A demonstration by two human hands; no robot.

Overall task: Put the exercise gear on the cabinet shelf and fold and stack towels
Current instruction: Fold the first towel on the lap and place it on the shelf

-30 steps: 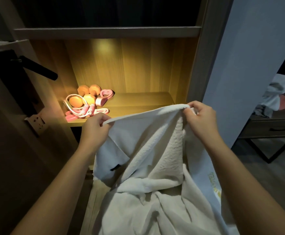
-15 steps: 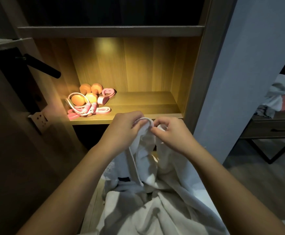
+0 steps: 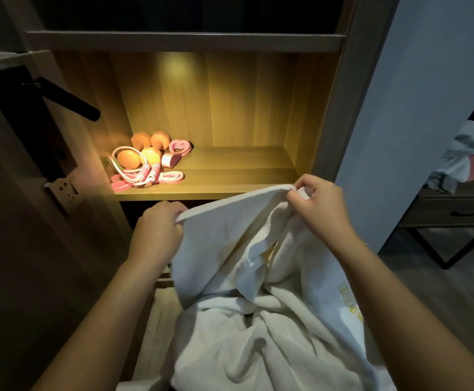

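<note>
A white towel (image 3: 230, 249) hangs in front of the cabinet, its top edge stretched between my hands. My left hand (image 3: 157, 227) grips the left end of that edge. My right hand (image 3: 320, 204) pinches the right end, slightly higher. The lower part of the towel falls in a crumpled heap (image 3: 258, 348) below. On the lit cabinet shelf (image 3: 230, 176) at the back left lie orange dumbbells (image 3: 142, 153), a pink-and-white jump rope (image 3: 145, 174) and pink hand grips (image 3: 178, 149).
An open door with a black lever handle (image 3: 69, 100) stands at the left. A pale wall panel (image 3: 416, 108) is at the right, and beyond it a dark side table (image 3: 456, 213) with clothes (image 3: 467, 153) on it. A wooden drawer edge (image 3: 162, 283) shows below the shelf.
Half a second ago my hands met at the middle with the towel's ends together. They have since moved apart again, spreading a shorter stretch of the top edge.
</note>
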